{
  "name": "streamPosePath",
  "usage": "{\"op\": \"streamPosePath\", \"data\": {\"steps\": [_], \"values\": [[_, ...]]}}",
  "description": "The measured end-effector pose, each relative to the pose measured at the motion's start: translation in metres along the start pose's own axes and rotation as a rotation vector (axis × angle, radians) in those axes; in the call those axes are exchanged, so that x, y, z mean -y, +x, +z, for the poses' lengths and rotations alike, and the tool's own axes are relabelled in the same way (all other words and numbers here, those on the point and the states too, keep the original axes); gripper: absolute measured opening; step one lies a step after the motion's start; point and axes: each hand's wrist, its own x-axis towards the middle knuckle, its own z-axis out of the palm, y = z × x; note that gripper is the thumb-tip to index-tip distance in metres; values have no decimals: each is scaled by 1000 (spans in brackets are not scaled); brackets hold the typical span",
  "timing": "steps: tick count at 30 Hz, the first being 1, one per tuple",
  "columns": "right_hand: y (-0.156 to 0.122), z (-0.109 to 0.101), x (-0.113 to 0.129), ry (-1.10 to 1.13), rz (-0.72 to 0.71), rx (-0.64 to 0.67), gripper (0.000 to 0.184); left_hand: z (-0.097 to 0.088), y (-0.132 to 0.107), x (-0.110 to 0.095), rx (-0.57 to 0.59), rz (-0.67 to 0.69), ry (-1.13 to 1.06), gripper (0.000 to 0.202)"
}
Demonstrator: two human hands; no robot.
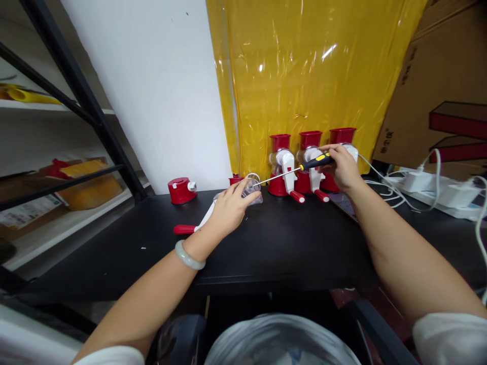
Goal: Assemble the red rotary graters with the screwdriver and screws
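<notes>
My left hand is closed around a clear plastic grater body, pressing it down near the black tabletop. A white crank arm with a red handle sticks out to the left from under that hand. In my right hand is a screwdriver with a black and yellow grip, held nearly level. Its long shaft points left, and the tip meets the clear body beside my left fingers; what it touches inside cannot be made out. Part of a red piece shows behind my left hand.
Three red and white rotary graters stand behind the screwdriver. A separate red base sits at left on the black table. White cables and a power strip lie at right, before a cardboard box. A lined bin is below.
</notes>
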Motion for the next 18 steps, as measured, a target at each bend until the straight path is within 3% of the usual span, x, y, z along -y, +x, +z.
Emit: {"op": "streamPosePath", "data": {"steps": [9, 18], "values": [[-3, 0, 0, -48, -36, 18, 45, 0, 0, 0, -10, 0, 8, 61], [-3, 0, 1, 17, -8, 28, 22, 1, -1, 0, -8, 2, 1, 62]]}}
